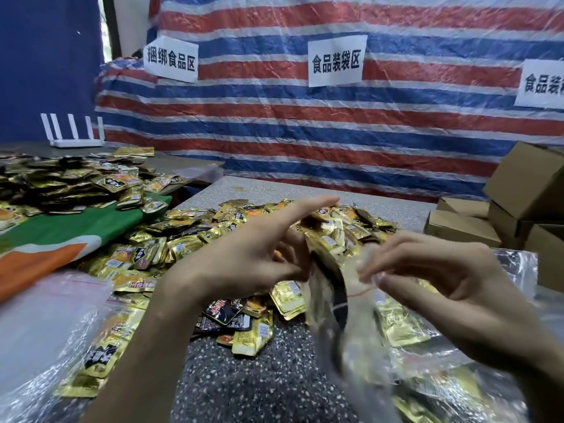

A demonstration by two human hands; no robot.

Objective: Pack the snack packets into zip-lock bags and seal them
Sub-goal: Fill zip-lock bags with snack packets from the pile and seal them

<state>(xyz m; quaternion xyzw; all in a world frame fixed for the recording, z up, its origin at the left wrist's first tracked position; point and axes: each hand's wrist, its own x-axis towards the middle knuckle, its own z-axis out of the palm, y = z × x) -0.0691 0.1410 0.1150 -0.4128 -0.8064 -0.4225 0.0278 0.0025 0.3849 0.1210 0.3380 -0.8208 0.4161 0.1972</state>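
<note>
A clear zip-lock bag [345, 325] with gold snack packets inside hangs blurred between my hands above the speckled table [244, 386]. My right hand [451, 288] pinches the bag's red-lined mouth with thumb and fingertips. My left hand [244, 257] is at the bag's left edge, index finger stretched out straight, the other fingers bent toward the bag; whether they hold it is hidden. A heap of gold snack packets [219, 239] lies on the table behind my hands.
Filled bags [70, 346] lie at the near left and more [451, 380] at the near right. Another packet pile [70, 181] sits on a green and orange cloth [61, 236] at left. Cardboard boxes [518, 203] stack at right. A white router [74, 132] stands far left.
</note>
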